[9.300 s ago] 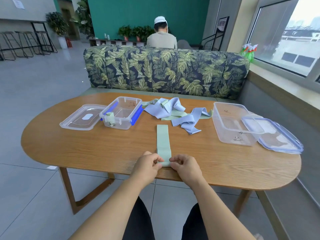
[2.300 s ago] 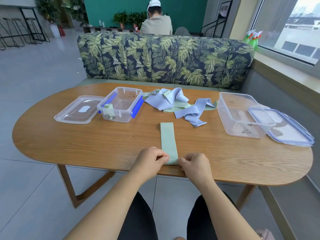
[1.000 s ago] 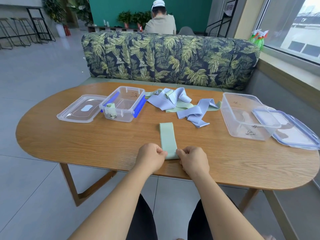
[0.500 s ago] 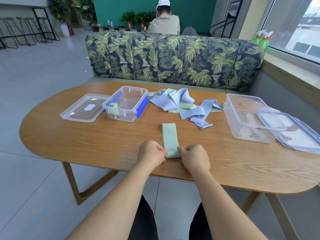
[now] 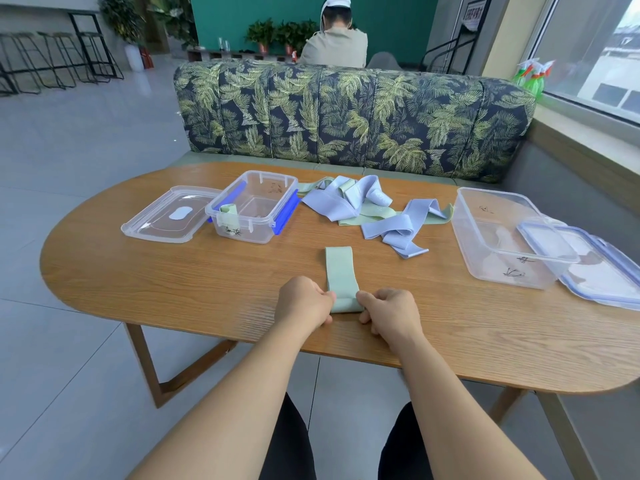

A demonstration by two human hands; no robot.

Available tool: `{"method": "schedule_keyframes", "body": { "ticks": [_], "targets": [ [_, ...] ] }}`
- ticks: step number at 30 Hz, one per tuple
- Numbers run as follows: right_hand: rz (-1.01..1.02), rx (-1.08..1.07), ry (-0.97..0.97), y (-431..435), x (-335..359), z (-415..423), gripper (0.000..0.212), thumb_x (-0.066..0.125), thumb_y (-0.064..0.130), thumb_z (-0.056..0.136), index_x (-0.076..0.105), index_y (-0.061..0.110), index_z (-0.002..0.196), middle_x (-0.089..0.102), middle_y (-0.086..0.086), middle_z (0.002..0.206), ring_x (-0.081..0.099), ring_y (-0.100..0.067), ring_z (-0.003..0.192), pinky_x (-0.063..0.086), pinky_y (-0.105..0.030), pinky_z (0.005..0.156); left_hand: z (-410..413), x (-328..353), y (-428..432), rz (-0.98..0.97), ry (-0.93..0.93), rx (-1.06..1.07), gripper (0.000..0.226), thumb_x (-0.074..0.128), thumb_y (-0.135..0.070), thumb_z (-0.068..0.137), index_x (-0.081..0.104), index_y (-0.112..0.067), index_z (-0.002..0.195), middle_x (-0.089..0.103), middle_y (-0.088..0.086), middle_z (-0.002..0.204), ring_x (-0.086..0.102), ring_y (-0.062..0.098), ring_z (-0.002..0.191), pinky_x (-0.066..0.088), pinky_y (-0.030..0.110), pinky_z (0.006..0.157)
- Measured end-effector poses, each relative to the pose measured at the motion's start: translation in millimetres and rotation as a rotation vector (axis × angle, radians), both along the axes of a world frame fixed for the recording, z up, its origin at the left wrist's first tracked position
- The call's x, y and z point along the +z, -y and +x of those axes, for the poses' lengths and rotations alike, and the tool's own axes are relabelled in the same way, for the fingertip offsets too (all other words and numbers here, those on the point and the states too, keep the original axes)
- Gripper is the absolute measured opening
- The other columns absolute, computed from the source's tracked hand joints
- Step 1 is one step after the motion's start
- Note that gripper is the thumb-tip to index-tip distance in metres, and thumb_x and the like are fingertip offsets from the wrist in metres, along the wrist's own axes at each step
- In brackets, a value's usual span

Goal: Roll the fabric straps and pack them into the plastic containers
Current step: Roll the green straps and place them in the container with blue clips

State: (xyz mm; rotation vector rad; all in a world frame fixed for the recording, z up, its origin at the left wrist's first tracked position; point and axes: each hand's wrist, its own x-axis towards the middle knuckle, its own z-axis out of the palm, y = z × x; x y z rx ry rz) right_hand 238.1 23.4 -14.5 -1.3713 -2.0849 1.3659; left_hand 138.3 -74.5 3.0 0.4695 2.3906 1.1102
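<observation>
The green strap (image 5: 341,276) lies flat on the counter (image 5: 180,278), running straight away from the person, its near end turned into a small roll between the two hands. The left hand (image 5: 304,301) and the right hand (image 5: 389,315) each have a grip clamped on one side of that roll, fingers curled in against its ends. Judging by the flat length ahead, the roll is only partly made. The likeliest trouble is uneven turning: if one hand rolls faster or pinches harder, the roll would cone out to one side and sit crooked. Slack is the other risk, since a soft band wound loosely could spring open once let go. The small container (image 5: 254,216), with one rolled strap (image 5: 228,216) at its near left corner, stands to the left beyond the hands; the large container (image 5: 498,244) stands well apart on the right. Carrying the roll to either would need the free tail pinned under a finger — otherwise it may flop loose. The pile of straps (image 5: 363,211) beyond is tangled, lilac and green together, so pulling one could drag others.
</observation>
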Motion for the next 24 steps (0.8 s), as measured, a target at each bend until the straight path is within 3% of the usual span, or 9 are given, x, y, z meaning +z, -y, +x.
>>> {"method": "schedule_keyframes", "body": {
  "ticks": [6, 11, 18, 21, 24],
  "targets": [
    [0.083, -0.026, 0.097, 4.8, 3.1, -6.1, 0.030, 0.058, 0.045, 0.087, 0.062, 0.022, 0.068, 0.071, 0.001, 0.069, 0.068, -0.025, 0.076, 0.056, -0.037, 0.077, 0.3, -6.0, -0.6, 0.007, -0.088, 0.008, 0.022, 0.061, -0.033, 0.088, 0.067, -0.017, 0.075, 0.071, 0.001, 0.067, 0.070, 0.021, 0.071, 0.058, 0.033, 0.068],
    [0.087, -0.039, 0.115, 2.6, 6.1, -9.5, 0.033, 0.056, 0.044, 0.089, 0.065, 0.018, 0.069, 0.070, 0.001, 0.062, 0.066, -0.021, 0.065, 0.047, -0.027, 0.065, 6.8, -12.1, 0.4, 0.046, -0.211, -0.033, 0.014, 0.068, -0.030, 0.084, 0.075, -0.018, 0.087, 0.073, -0.004, 0.088, 0.066, 0.016, 0.086, 0.051, 0.026, 0.076],
    [0.066, -0.044, 0.131, 5.5, 9.6, -4.9, 0.035, 0.058, 0.042, 0.089, 0.059, 0.014, 0.068, 0.067, 0.001, 0.056, 0.055, -0.012, 0.040, 0.045, -0.024, 0.055, 6.5, -6.9, 6.4, 0.030, -0.139, -0.059, 0.017, 0.069, -0.032, 0.085, 0.075, -0.016, 0.080, 0.072, -0.001, 0.076, 0.068, 0.019, 0.081, 0.053, 0.028, 0.072],
    [0.074, -0.024, 0.160, 15.5, 8.5, 4.7, 0.037, 0.057, 0.040, 0.088, 0.057, 0.013, 0.063, 0.066, 0.001, 0.053, 0.057, -0.015, 0.043, 0.046, -0.024, 0.055, 11.8, -8.2, 16.4, -0.001, -0.122, -0.087, 0.017, 0.069, -0.034, 0.084, 0.075, -0.018, 0.081, 0.073, 0.001, 0.078, 0.069, 0.019, 0.081, 0.055, 0.030, 0.073],
    [0.081, -0.025, 0.170, 28.0, 5.5, 14.7, 0.038, 0.057, 0.042, 0.086, 0.059, 0.011, 0.064, 0.068, -0.001, 0.056, 0.066, -0.024, 0.058, 0.054, -0.030, 0.064, 20.1, -8.9, 28.2, -0.031, -0.129, -0.111, 0.018, 0.068, -0.034, 0.085, 0.075, -0.018, 0.079, 0.073, 0.001, 0.076, 0.069, 0.017, 0.079, 0.055, 0.031, 0.071]
  ]
}}
